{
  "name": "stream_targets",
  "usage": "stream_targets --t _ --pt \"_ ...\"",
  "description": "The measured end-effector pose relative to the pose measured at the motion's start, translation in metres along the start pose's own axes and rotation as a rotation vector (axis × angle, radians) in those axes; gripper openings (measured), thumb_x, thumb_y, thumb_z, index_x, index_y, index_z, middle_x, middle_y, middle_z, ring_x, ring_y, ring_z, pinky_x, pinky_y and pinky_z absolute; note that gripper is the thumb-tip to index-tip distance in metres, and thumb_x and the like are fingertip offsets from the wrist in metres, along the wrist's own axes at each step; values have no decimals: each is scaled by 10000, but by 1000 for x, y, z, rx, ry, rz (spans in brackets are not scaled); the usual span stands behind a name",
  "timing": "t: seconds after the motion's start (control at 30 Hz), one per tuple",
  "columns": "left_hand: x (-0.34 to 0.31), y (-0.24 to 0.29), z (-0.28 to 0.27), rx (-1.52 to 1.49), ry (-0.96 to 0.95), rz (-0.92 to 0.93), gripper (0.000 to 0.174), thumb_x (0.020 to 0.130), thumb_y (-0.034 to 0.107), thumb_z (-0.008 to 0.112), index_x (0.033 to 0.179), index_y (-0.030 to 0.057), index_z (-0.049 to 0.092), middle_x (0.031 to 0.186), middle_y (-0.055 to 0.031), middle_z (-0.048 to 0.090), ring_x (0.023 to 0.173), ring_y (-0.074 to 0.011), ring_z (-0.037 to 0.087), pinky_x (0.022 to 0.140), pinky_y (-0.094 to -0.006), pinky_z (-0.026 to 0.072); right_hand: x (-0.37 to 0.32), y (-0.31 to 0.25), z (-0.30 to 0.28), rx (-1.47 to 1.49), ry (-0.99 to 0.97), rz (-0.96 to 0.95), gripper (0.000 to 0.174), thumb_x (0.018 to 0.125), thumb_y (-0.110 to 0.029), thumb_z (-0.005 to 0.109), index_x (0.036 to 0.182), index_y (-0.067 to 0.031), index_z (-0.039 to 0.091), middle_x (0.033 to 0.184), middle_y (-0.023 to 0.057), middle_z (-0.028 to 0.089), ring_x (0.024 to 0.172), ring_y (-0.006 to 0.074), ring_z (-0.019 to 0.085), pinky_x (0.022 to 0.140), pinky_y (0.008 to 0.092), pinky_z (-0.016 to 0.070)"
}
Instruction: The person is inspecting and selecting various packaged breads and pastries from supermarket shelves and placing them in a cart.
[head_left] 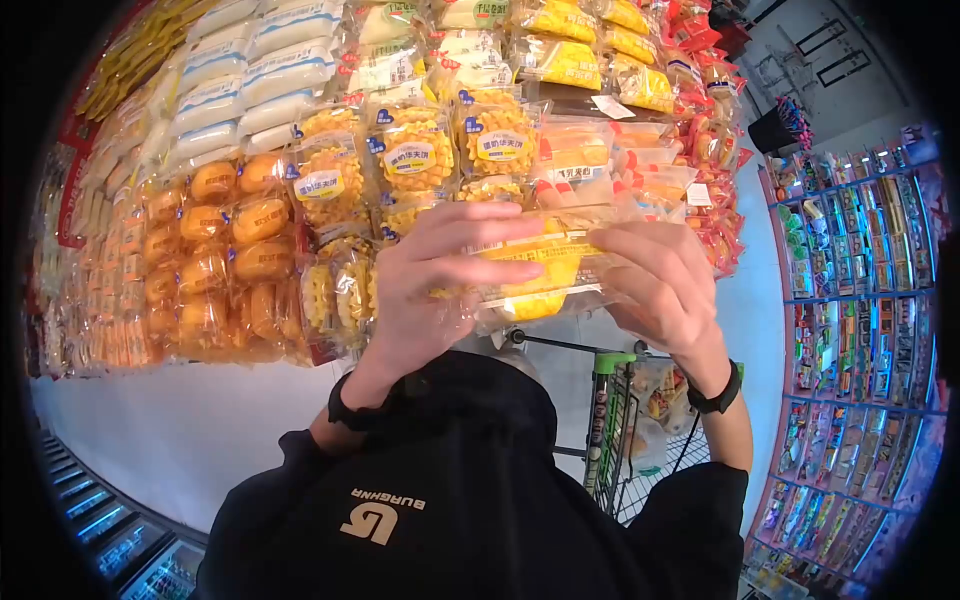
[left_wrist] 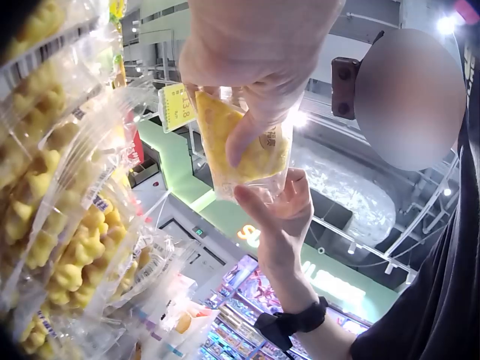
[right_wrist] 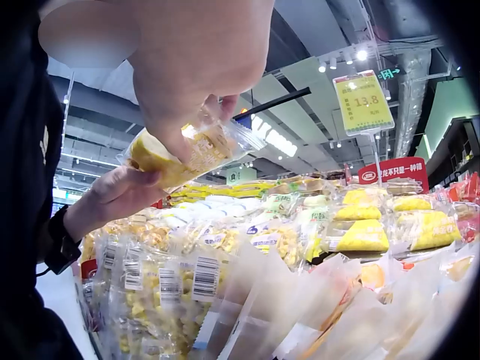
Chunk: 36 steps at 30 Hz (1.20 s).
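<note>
Gripping a yellow packet point(head_left: 560, 270) by both ends with left hand point(head_left: 430, 265) and right hand point(head_left: 660, 275), just right of centre in the head view, likely for even support of something soft and loosely wrapped. Held apart from the waffle packets point(left_wrist: 82, 251) at the left of the left wrist view, perhaps to avoid crushing them. Hard to read for glare and small print, with both ends partly hidden behind the hands.

This is a supermarket-style shop: wrapped waffles point(head_left: 411, 155) and buns point(head_left: 262, 220) lie massed in rows, a price sign point(right_wrist: 365, 103) reading 13.8 rises over the goods, a shopping trolley point(head_left: 602, 420) stands nearby, and tall shelves point(head_left: 860, 297) hold small packets, perhaps snacks, too tiny to make out
</note>
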<state>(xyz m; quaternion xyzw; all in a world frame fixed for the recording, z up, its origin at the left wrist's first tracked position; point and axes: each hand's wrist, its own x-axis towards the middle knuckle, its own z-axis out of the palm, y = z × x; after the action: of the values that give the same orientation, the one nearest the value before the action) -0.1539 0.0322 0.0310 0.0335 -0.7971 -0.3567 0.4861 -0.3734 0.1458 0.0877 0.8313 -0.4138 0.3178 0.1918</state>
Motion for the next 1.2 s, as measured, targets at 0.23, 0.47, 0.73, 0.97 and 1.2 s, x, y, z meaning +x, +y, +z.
stream_targets --t 0.23,0.47,0.73,0.97,1.2 --pt "5 25 12 -44 229 -473 353 736 22 790 1078 29 701 1009 -93 718 882 -159 684 745 -270 530 2 -11 3 -390 -69 11 434 750 -178 768 1151 -110 616 1175 104 666 1021 242 607 870 369 468" --pt "0 30 26 -315 117 -445 564 706 89 822 1216 -37 617 1157 -152 661 972 -180 652 804 -294 530 7 -23 30 -194 -72 326 507 793 -113 704 1263 -3 547 1235 167 610 922 221 649 737 315 522" --pt "14 31 26 235 -60 -187 551 745 129 788 1269 76 625 1393 -100 542 1302 -314 465 1062 -413 411 4 -29 23 1072 271 1203 453 845 -47 714 1251 24 528 1041 75 687 930 155 669 800 300 539" --pt "16 28 26 286 62 -176 603 679 104 841 1240 38 630 1341 -159 577 1290 -332 508 1073 -418 401 -7 -34 26 1575 510 1216 429 899 -119 646 1287 3 510 1227 113 606 1124 187 596 939 357 493" --pt "18 32 25 290 50 -176 607 672 108 846 1230 12 627 1316 -164 594 1283 -322 517 1073 -415 399 -11 -34 21 1693 489 1192 470 921 -167 612 1329 12 461 1268 116 582 1162 230 585 963 400 493"
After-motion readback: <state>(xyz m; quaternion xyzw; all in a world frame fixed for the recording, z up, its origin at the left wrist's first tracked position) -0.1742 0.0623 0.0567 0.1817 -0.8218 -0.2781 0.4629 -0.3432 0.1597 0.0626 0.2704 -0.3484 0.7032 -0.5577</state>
